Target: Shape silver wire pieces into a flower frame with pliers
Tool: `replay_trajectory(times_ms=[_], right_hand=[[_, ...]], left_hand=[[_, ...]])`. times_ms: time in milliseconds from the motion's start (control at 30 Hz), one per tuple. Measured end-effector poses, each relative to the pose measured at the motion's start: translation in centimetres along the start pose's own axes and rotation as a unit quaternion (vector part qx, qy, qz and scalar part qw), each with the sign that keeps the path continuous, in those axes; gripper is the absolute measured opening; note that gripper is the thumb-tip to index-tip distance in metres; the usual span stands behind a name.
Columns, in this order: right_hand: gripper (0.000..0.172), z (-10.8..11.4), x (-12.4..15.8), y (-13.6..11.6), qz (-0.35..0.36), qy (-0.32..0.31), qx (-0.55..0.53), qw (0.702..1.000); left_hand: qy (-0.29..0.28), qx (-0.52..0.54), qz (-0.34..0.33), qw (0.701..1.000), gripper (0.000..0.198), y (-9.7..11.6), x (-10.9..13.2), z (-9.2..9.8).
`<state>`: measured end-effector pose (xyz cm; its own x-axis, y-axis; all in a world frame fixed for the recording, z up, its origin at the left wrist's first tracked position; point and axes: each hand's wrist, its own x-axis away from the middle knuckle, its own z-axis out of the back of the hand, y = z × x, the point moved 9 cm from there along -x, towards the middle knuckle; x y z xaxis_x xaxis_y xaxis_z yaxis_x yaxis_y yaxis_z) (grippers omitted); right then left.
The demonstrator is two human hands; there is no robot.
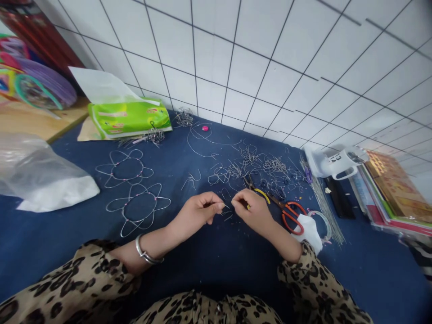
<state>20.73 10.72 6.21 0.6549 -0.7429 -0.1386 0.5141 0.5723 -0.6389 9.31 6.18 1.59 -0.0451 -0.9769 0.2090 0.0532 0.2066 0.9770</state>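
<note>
My left hand, a silver bangle on its wrist, pinches a thin piece of wire between thumb and fingertips. Just across from it, my right hand is closed at the fingertips on the same wire, though the contact is too small to see clearly. Yellow-handled pliers lie behind my right hand and are partly hidden by it. Scissors with orange handles rest beside the right wrist. To the left lie two flower-shaped wire frames with small pink beads, an upper one and a lower one.
Tangled wire scraps spread over the blue tabletop ahead of my hands. A green tissue pack and a plastic bag stand left. On the right are straight wires, a white mug and books. A tiled wall closes the back.
</note>
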Motion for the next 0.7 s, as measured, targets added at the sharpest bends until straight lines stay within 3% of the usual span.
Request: replay_trajectory(times_ms=[167, 433, 700], right_hand=[[0.011, 0.1, 0.0, 0.9, -0.038, -0.053, -0.048, 0.997], [0.017, -1.8, 0.4, -0.9, -0.003, -0.099, -0.079, 0.992], [0.016, -3.2, 0.8, -0.4, -0.065, -0.126, -0.159, 0.977]], left_hand=[[0.013, 0.01, 0.008, 1.0, 0.02, -0.2, 0.0, 0.8], [-0.038, -0.018, -0.007, 0.999, 0.019, -0.1, 0.2, -0.3], [-0.001, 0.006, -0.025, 1.0, 0.018, 0.0, 0.3, 0.1]])
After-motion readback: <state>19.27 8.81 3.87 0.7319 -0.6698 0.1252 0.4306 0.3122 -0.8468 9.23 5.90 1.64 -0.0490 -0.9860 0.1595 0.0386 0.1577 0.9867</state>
